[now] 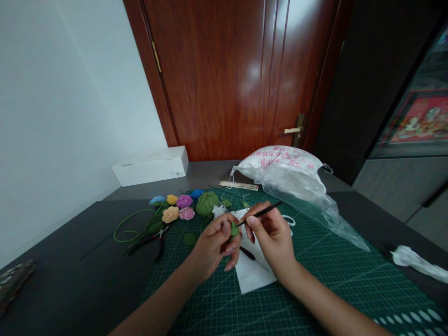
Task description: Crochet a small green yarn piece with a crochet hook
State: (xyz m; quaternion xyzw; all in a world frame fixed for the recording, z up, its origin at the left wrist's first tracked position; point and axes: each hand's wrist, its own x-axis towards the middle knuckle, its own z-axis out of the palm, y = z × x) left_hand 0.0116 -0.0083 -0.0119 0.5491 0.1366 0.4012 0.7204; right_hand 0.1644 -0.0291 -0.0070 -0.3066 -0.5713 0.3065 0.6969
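Observation:
My left hand pinches a small green crocheted piece between thumb and fingers. In my right hand is a slim dark-handled crochet hook, held like a pen with its tip against the green piece. Below both hands lies a sheet of white paper on the green cutting mat. A dark slender tool rests on the paper, partly hidden. Just beyond my left hand sits a ball of green yarn, with a white fluffy bit beside it.
Several crocheted flowers with green stems lie to the left, near dark-handled pliers. At the back are a white box, a ruler and a full white sack with clear plastic. White loop handles show behind my right hand.

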